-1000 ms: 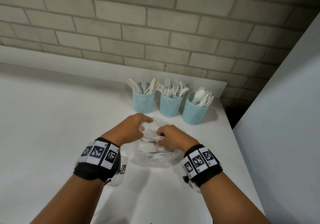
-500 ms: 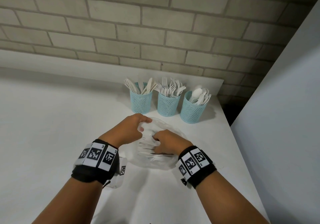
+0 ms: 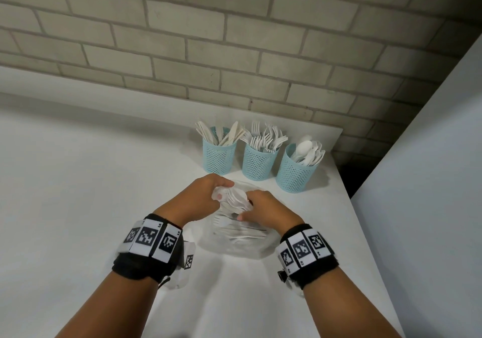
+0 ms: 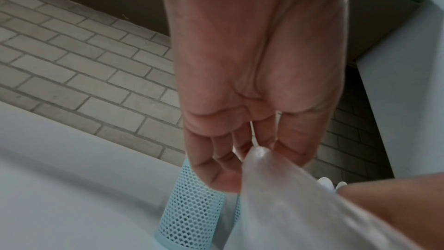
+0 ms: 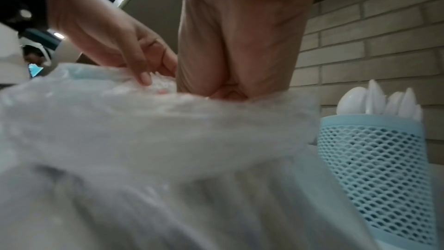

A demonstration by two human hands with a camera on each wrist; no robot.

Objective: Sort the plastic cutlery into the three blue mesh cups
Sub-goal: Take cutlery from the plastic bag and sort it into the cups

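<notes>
A: Item one, surface. We log a white counter point(image 3: 78, 194) running to a pale brick wall point(image 3: 234, 37), with a white panel point(image 3: 430, 155) standing along its right side.

B: Edges?

A: The counter's right edge lies just past the cups; a dark gap point(image 3: 349, 178) sits between that corner and the panel. To the left we see broad bare counter.

B: Item two, cups.

A: Three blue mesh cups in a row near the wall: knife cup point(image 3: 219, 155), fork cup point(image 3: 258, 162), spoon cup point(image 3: 296, 173). All upright, each holding white cutlery.

B: Item three, the bag.

A: A clear bag point(image 3: 234, 243) of white cutlery point(image 3: 240, 233) lies on the counter, just in front of the cups, between our wrists.

B: Hands?

A: Left hand point(image 3: 208, 191) pinches a bunched fold of the bag at its far end, fingers curled. Right hand point(image 3: 263, 207) curls into the bag's mouth beside it, gripping the film; whether it also holds cutlery we cannot tell. The two hands nearly touch.
</notes>
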